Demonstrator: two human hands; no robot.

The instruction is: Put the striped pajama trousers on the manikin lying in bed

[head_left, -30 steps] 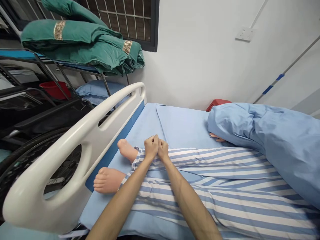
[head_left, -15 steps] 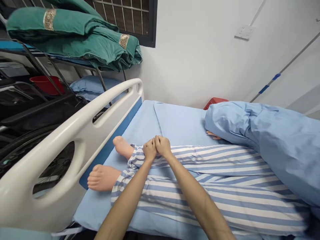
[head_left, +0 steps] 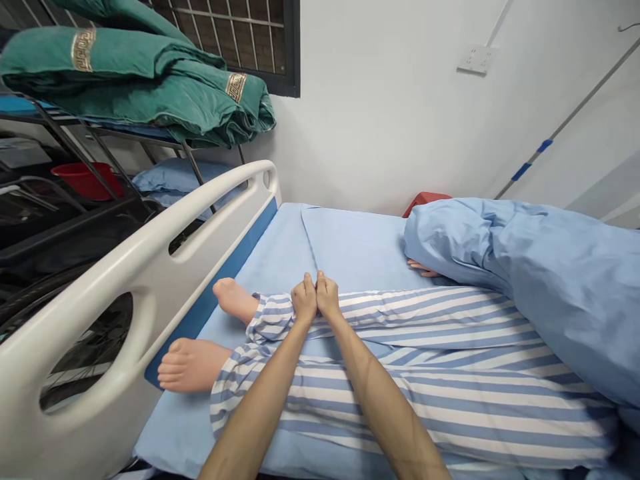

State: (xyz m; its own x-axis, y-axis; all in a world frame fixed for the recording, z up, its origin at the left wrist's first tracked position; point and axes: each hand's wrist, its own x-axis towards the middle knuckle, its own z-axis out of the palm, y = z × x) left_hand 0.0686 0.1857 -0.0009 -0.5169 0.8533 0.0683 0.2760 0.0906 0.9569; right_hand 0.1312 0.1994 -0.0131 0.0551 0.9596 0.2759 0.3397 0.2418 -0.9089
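Note:
My left hand (head_left: 304,299) and my right hand (head_left: 327,295) are closed into fists, side by side with knuckles touching and thumbs uppermost. They are over the farther leg of a pair of blue-and-white striped trousers (head_left: 450,380), and nothing shows between the fingers. I cannot tell whether the fists press on the leg or hover over it. The trousers are on a lying figure, apparently a manikin, whose bare feet (head_left: 193,365) point to the left. A blue quilt (head_left: 540,267) covers the figure's upper part, and a hand (head_left: 423,268) shows at its edge.
A white footboard (head_left: 165,233) closes the left end of the bed, whose sheet (head_left: 360,240) is light blue. Beyond it are a rack with folded green covers (head_left: 175,100), a red bucket (head_left: 87,180) and a wheelchair. A wall socket (head_left: 477,60) and a pole (head_left: 560,130) are at the back.
Both fists have turned from knuckles up to thumbs up while staying together over the same leg. The view has shifted slightly to the right.

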